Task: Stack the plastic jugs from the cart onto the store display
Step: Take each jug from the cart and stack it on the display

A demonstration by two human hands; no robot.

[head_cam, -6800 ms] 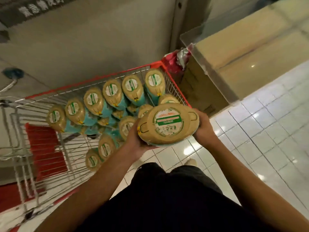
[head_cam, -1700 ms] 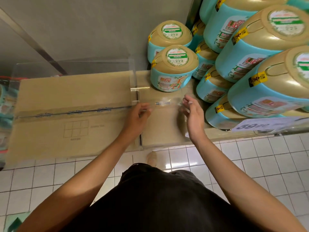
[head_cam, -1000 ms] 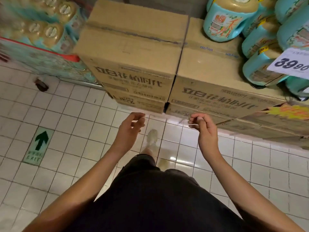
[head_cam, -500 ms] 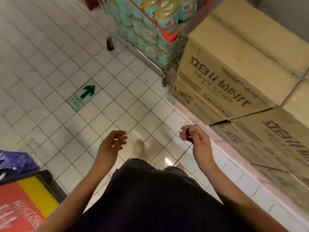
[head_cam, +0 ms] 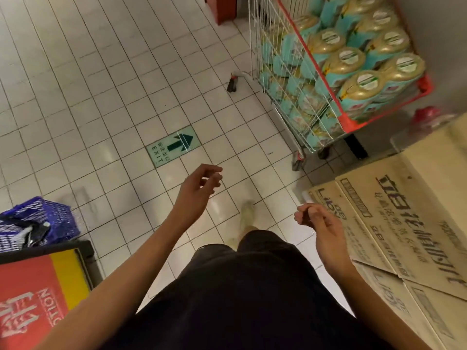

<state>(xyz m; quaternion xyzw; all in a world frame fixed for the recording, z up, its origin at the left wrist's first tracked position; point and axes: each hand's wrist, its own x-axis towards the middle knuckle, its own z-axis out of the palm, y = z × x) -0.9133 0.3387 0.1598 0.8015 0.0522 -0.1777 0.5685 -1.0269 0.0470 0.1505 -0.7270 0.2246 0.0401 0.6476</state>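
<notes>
A wire cart (head_cam: 285,79) with a red rim stands at the upper right, full of several teal jugs with gold tops (head_cam: 343,63). My left hand (head_cam: 201,186) hangs over the white floor tiles with fingers loosely curled, holding nothing. My right hand (head_cam: 316,223) is beside the cardboard boxes (head_cam: 394,223) of the display base, fingers loosely curled and empty. Both hands are well short of the cart. The stacked jugs on the display are out of view.
A green exit arrow tile (head_cam: 173,146) lies on the floor ahead. A blue basket (head_cam: 38,223) and a red and yellow box (head_cam: 38,294) sit at the lower left. A red bag (head_cam: 429,117) lies behind the boxes near the cart.
My view has swung left from the display toward the cart, which now fills the upper right. Both hands stayed empty and loosely curled in front of me.
</notes>
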